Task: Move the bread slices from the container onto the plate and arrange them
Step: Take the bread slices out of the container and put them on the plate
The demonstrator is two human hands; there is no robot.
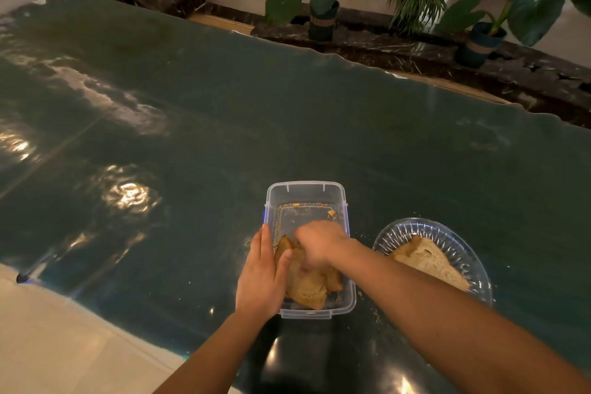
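A clear plastic container (307,193) stands on the dark green table, with brown bread slices (308,289) piled in its near half and crumbs in its far half. My right hand (316,243) reaches down into it, fingers curled on the top of the bread pile. My left hand (260,275) lies flat against the container's left wall, thumb hooked over the rim onto the bread. To the right sits a clear glass plate (415,227) holding one bread slice (428,261); my right forearm hides its near-left part.
Crumbs lie scattered on the table (224,125) between container and plate. Beyond the table's far edge stand potted plants (323,0) on a dark stone ledge. A pale tiled floor (64,345) shows at the lower left.
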